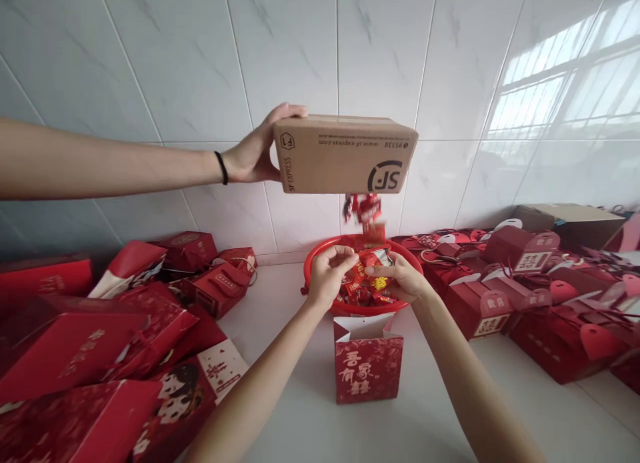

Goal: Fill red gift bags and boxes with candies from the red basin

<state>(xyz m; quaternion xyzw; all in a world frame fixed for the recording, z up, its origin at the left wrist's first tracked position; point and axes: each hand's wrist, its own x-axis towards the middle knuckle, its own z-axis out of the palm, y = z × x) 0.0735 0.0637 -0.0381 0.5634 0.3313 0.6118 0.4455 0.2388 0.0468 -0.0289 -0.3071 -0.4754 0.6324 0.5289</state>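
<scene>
My left hand [333, 276] is closed in a pinch over the basin, its fingertips at the left edge of a red packet with yellow print [379, 276]. What those fingertips hold is too small to make out. From the other side, the thumb and fingers of my right hand [406, 277] grip that packet. Beneath both hands, a red plastic basin [306, 269] contains many red-wrapped sweets [353, 296]. In front of it stands a red paper gift bag [369, 369] with white characters, its top open.
Another person's hand [253, 153] holds a cardboard box [340, 156] above the basin; blurred red sweets [367, 209] fall from it. Red gift boxes and bags [125, 329] pile up at left. More red boxes [530, 249] crowd the right. A tiled wall [290, 43] stands behind.
</scene>
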